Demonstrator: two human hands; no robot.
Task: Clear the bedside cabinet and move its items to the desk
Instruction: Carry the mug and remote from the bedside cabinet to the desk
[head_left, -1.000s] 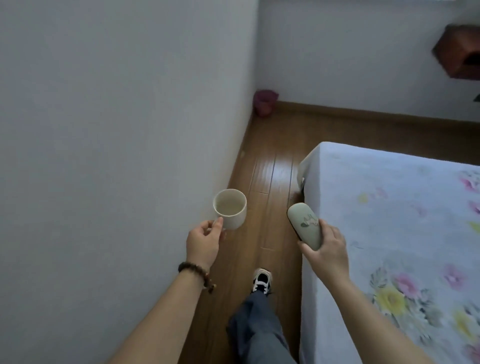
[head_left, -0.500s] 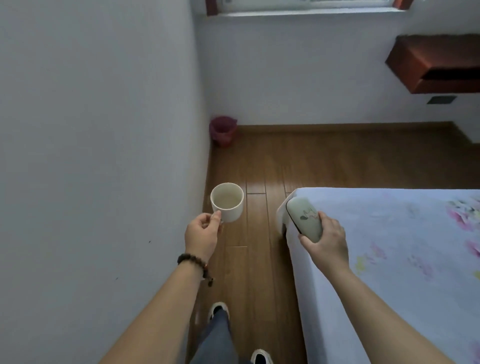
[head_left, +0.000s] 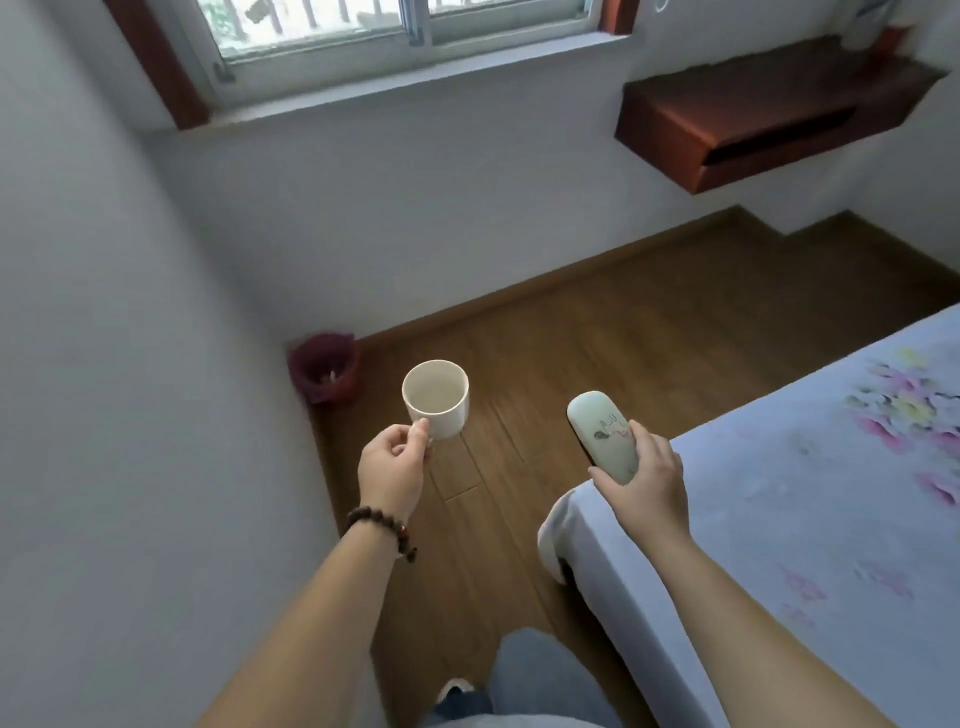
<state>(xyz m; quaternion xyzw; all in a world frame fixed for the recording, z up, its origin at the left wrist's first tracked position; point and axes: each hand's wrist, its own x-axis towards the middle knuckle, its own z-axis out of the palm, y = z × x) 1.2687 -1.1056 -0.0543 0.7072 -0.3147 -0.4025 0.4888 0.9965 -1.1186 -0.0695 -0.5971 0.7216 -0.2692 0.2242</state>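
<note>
The left hand (head_left: 392, 467) pinches the handle of a white cup (head_left: 436, 397). The cup is round, stands upright and looks empty inside. The right hand (head_left: 644, 486) is wrapped around a pale green case (head_left: 602, 434) with a small drawing on it. Both things are held in the air above the wooden floor (head_left: 597, 338), just left of the bed (head_left: 805, 493) corner.
</note>
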